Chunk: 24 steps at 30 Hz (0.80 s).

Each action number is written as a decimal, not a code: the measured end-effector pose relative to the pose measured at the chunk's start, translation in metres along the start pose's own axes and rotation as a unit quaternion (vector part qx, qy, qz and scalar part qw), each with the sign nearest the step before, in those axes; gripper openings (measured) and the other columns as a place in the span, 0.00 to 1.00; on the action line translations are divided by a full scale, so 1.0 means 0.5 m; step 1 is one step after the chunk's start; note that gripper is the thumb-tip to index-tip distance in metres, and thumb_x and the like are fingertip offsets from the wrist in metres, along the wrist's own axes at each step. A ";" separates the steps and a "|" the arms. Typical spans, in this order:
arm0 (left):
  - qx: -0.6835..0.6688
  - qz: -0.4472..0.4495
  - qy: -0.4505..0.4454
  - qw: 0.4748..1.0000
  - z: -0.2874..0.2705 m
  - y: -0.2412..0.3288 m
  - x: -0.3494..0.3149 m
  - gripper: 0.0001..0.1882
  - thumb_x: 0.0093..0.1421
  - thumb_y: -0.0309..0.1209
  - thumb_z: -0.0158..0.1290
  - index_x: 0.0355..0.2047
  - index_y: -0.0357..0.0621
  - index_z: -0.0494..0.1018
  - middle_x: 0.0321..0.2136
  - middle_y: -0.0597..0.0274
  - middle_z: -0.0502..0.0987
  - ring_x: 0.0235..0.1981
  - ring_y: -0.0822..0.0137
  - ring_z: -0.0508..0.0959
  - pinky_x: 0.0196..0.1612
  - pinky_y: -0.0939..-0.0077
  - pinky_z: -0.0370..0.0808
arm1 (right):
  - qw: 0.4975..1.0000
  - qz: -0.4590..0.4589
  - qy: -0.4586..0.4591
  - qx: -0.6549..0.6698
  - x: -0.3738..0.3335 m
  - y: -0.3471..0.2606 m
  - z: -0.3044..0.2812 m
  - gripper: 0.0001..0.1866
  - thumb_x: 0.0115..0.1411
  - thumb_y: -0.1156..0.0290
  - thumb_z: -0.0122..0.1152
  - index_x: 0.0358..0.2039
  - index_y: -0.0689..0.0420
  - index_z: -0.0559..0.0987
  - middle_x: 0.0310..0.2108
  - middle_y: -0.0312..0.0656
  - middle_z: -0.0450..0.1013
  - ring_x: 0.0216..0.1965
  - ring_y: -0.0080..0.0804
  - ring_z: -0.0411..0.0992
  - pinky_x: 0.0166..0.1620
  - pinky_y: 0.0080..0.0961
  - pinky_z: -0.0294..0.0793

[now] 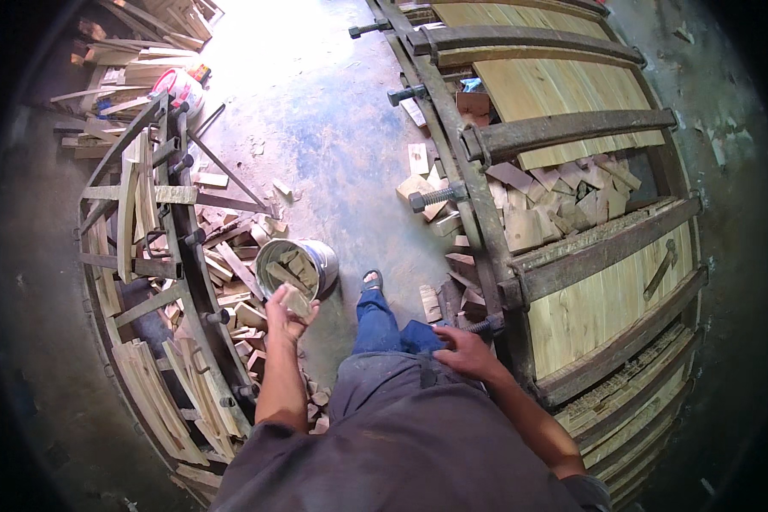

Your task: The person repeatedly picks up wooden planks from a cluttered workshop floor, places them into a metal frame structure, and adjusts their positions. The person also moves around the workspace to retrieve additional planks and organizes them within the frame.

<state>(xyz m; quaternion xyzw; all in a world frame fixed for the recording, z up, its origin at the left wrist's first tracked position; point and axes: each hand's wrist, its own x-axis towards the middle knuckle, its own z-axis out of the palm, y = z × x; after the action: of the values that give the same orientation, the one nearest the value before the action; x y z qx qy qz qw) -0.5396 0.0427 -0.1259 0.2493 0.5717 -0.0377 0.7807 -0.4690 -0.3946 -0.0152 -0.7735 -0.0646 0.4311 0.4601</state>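
My left hand [287, 324] is closed on a small wood block [297, 300] at the near rim of a bucket [324, 266]. The bucket is tilted, with its mouth toward the left, and several wood offcuts [291, 271] lie inside it. At my right side, close to the rusty clamp frame [505, 294], my right hand [468, 352] has its fingers loosely bent and apart. I see nothing held in it. Whether it touches my clothing or the frame, I cannot tell.
Loose offcuts [246, 320] heap around the bucket beside a metal rack [194, 290] holding wood strips. To my right, the clamp frame carries glued wood panels [584, 328] and bolts [435, 198] that jut toward me. Farther left stand a white-and-red bucket [179, 88] and scrap piles [115, 72].
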 end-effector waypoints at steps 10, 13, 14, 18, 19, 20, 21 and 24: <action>0.338 -0.005 0.190 0.922 -0.223 -0.005 0.104 0.32 0.59 0.40 0.55 0.61 0.38 0.64 0.32 0.52 0.78 0.26 0.57 0.76 0.29 0.60 0.73 | 0.827 0.007 0.513 -0.231 0.063 -0.017 -0.133 0.32 0.51 0.75 0.66 0.58 0.63 0.70 0.57 0.57 0.68 0.62 0.58 0.62 0.65 0.48 0.58; 0.496 0.044 0.085 0.863 -0.202 -0.011 0.062 0.37 0.58 0.34 0.58 0.66 0.34 0.59 0.32 0.55 0.79 0.27 0.65 0.77 0.30 0.74 0.74 | 0.758 0.108 0.546 -0.340 0.125 0.016 -0.149 0.33 0.50 0.68 0.68 0.58 0.60 0.71 0.57 0.53 0.69 0.63 0.56 0.61 0.65 0.52 0.58; 0.529 0.066 0.054 0.844 -0.224 -0.016 0.068 0.39 0.58 0.34 0.59 0.67 0.34 0.58 0.32 0.55 0.79 0.27 0.67 0.78 0.31 0.75 0.74 | 0.750 0.131 0.536 -0.366 0.136 0.018 -0.144 0.33 0.50 0.67 0.68 0.58 0.59 0.71 0.57 0.52 0.70 0.63 0.55 0.61 0.65 0.53 0.58; 0.469 0.120 0.055 0.873 -0.196 -0.005 0.014 0.39 0.58 0.33 0.59 0.66 0.31 0.58 0.36 0.53 0.80 0.30 0.69 0.79 0.33 0.77 0.75 | 0.722 0.195 0.535 -0.394 0.165 0.018 -0.142 0.32 0.49 0.64 0.69 0.56 0.55 0.74 0.54 0.46 0.73 0.63 0.52 0.62 0.63 0.52 0.60; 0.432 0.128 0.058 0.891 -0.197 -0.005 0.007 0.37 0.59 0.31 0.58 0.66 0.31 0.58 0.35 0.53 0.80 0.30 0.69 0.79 0.32 0.77 0.75 | 0.711 0.191 0.541 -0.406 0.167 0.019 -0.143 0.30 0.48 0.65 0.68 0.54 0.54 0.76 0.52 0.44 0.74 0.62 0.52 0.63 0.62 0.52 0.62; 0.418 0.122 0.070 0.897 -0.196 -0.005 -0.012 0.37 0.59 0.30 0.58 0.66 0.31 0.58 0.35 0.54 0.80 0.30 0.69 0.79 0.31 0.76 0.75 | 0.706 0.183 0.550 -0.408 0.167 0.019 -0.141 0.30 0.48 0.66 0.67 0.54 0.54 0.76 0.51 0.45 0.74 0.62 0.52 0.63 0.62 0.52 0.62; 0.403 0.117 0.083 0.904 -0.190 -0.005 -0.040 0.36 0.59 0.30 0.58 0.66 0.31 0.58 0.35 0.54 0.79 0.29 0.70 0.79 0.31 0.76 0.74 | 0.701 0.172 0.558 -0.409 0.169 0.021 -0.140 0.29 0.47 0.66 0.67 0.53 0.54 0.77 0.51 0.45 0.74 0.61 0.52 0.63 0.62 0.51 0.62; 0.390 0.107 0.104 0.909 -0.271 -0.050 -0.054 0.33 0.61 0.29 0.57 0.65 0.34 0.61 0.35 0.58 0.78 0.28 0.70 0.78 0.29 0.77 0.73 | 0.694 0.142 0.573 -0.412 0.167 0.016 -0.134 0.27 0.47 0.68 0.65 0.51 0.54 0.77 0.48 0.46 0.74 0.60 0.52 0.64 0.62 0.50 0.63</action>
<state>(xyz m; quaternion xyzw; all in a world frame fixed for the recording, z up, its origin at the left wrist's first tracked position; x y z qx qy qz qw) -0.6758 0.0731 -0.1402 0.5961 0.5594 -0.1477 0.5567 -0.3706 -0.4016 -0.0583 -0.9827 0.1506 -0.1054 -0.0234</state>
